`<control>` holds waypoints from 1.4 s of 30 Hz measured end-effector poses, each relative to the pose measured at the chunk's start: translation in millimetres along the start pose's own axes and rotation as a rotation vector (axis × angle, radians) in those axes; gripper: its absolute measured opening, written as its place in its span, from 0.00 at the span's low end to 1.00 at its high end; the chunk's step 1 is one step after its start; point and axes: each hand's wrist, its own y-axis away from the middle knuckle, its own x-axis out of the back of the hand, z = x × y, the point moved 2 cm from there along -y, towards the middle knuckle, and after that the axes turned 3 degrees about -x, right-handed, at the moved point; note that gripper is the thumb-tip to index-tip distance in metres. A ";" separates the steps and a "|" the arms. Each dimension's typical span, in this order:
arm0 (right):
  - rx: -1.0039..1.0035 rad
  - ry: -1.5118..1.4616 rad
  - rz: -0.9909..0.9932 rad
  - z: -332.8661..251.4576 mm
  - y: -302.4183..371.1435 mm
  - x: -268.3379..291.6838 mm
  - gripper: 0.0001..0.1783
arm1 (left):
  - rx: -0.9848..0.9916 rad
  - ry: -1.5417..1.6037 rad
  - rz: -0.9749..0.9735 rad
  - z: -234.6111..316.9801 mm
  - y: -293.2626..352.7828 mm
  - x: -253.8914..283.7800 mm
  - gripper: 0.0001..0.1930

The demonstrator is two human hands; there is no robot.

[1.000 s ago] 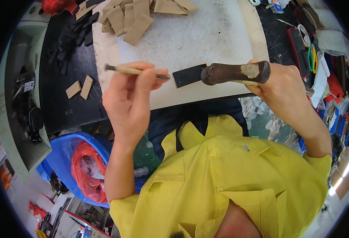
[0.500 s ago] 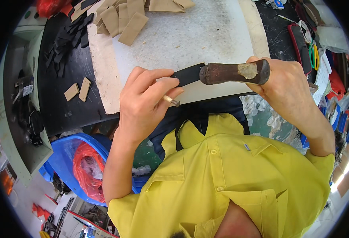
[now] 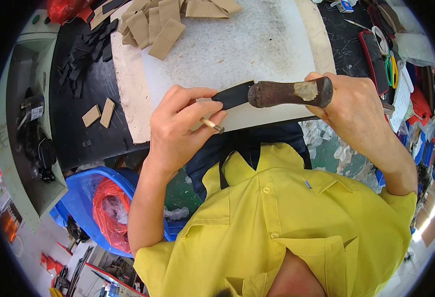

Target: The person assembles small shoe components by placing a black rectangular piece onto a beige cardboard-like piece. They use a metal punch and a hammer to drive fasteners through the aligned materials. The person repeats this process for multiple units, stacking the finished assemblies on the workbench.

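Note:
My left hand (image 3: 175, 123) pinches a flat black strip (image 3: 232, 95) between thumb and fingertips, low over the pale work board (image 3: 212, 64). Tucked under its other fingers is a thin, light-coloured rod with a metal end (image 3: 210, 123); it looks like a punch. My right hand (image 3: 353, 101) is closed around a worn, dark brown mallet-like tool (image 3: 276, 93) with a pale patch on it. The tool's left end covers the right end of the black strip; whether they touch, I cannot tell. My right fingertips are partly hidden behind the tool.
Tan strips (image 3: 165, 37) lie piled at the board's far edge. Black strips (image 3: 86, 57) are heaped at the far left, with two small beige pieces (image 3: 107, 113) nearer. A red-edged case (image 3: 373, 59) and scissors (image 3: 392, 69) lie right. A blue bin (image 3: 86, 198) stands below left.
Both hands keep nearly the same place and hold. The brown tool has shifted very slightly left and down. The surroundings have drifted slightly in view.

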 end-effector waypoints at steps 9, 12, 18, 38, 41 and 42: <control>0.032 -0.033 0.017 -12.6 -16.8 -2.1 0.11 | 0.003 0.008 -0.059 2.2 -3.1 5.7 0.08; 0.048 -0.013 0.013 -14.9 -18.1 -3.0 0.09 | 0.376 0.439 0.170 -4.2 3.8 13.6 0.02; 0.030 -0.017 -0.006 -16.7 -15.3 -1.8 0.14 | 0.792 1.074 0.677 -15.7 10.7 19.3 0.12; 0.029 -0.006 0.006 -14.7 -14.7 -5.5 0.12 | 0.329 0.384 0.149 8.8 1.8 -1.2 0.04; 0.033 -0.013 0.008 -14.4 -14.1 -5.5 0.13 | 0.331 0.330 0.089 10.1 2.2 1.3 0.04; 0.036 -0.016 0.009 -14.1 -13.8 -6.0 0.13 | 0.323 0.291 0.068 11.0 2.5 1.9 0.04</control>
